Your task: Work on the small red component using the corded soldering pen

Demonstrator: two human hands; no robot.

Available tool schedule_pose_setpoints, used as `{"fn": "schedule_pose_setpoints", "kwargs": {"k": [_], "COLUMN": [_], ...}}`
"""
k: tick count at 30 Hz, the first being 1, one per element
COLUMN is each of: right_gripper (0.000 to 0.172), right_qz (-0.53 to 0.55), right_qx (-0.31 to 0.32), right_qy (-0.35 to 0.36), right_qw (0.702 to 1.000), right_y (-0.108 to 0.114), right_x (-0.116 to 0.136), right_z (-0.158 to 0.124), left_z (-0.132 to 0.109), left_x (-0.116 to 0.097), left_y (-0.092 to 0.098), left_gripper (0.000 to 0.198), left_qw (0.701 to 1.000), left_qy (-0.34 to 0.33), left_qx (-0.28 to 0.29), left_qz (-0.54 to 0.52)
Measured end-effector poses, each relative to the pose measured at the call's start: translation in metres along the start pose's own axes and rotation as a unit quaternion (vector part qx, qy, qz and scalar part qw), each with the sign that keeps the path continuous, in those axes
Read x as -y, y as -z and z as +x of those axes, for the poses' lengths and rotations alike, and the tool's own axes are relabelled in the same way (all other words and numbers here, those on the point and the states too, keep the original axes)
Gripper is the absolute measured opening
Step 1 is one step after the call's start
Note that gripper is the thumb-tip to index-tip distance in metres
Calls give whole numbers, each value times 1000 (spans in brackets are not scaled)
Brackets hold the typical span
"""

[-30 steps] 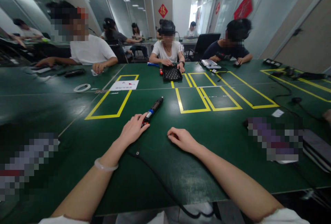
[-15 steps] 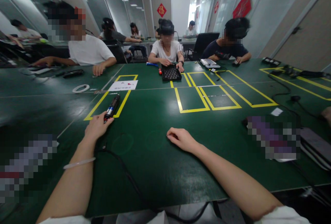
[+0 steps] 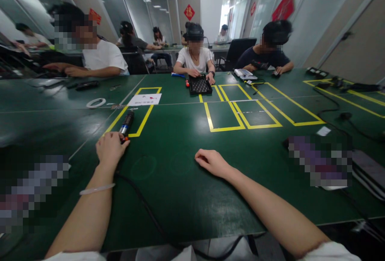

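Observation:
My left hand (image 3: pixel 112 148) is closed round the near end of a black cylindrical tool (image 3: pixel 126 121), which has a silver and blue band and a bit of orange-red by my fingers. The tool points away from me, inside a yellow taped outline (image 3: pixel 144 120) on the green table. A black cord (image 3: pixel 141 196) runs from beneath my left wrist towards the table's front edge; where it joins is hidden. My right hand (image 3: pixel 212 162) rests on the tabletop with curled fingers and nothing visible in them.
A white paper sheet (image 3: pixel 144 99) lies beyond the tool, with a white ring (image 3: pixel 96 103) to its left. Blurred-out objects lie at both sides. Across the table, a co-worker handles a black tray (image 3: pixel 200 85); two other people sit at either side.
The tool and my left hand have shifted slightly left, and the tool stands at a steeper angle in view. My right hand stays put. The co-worker at left has drawn a hand back.

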State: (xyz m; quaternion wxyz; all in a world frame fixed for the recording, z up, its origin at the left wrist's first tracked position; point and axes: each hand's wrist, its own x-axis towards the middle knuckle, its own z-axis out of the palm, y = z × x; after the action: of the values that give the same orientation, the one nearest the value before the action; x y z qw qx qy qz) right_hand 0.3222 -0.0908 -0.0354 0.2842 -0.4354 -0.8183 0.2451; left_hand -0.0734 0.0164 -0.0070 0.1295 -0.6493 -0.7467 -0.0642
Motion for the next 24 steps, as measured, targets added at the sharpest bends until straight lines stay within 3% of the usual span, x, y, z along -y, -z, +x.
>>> {"fn": "schedule_pose_setpoints", "kwargs": {"k": [6, 9, 11, 13, 17, 20, 24], "right_gripper": [8, 8, 8, 8, 26, 31, 16], "right_qz": [0, 0, 2, 12, 46, 49, 39], "right_qx": [3, 3, 4, 6, 13, 25, 25], "right_qy": [-2, 0, 0, -5, -6, 11, 26], "right_qw": [1000, 1000, 1000, 1000, 999, 998, 999], "right_y": [1, 0, -1, -2, -4, -5, -6], "right_x": [1, 1, 2, 3, 4, 6, 9], "right_z": [-1, 0, 0, 0, -1, -1, -1], "left_z": [-1, -7, -17, -32, -67, -84, -91], "left_x": [-11, -37, -63, -92, -139, -155, -157], "left_y": [4, 8, 12, 18, 33, 42, 46], "left_gripper": [36, 38, 38, 40, 42, 50, 55], "left_qw": [999, 985, 944, 884, 794, 751, 712], "left_qy": [-8, -61, -129, -208, -318, -335, -348], "left_qx": [-45, -9, 68, 164, 284, 339, 373], "left_qz": [-21, -164, -295, -385, -434, -457, -482]}}
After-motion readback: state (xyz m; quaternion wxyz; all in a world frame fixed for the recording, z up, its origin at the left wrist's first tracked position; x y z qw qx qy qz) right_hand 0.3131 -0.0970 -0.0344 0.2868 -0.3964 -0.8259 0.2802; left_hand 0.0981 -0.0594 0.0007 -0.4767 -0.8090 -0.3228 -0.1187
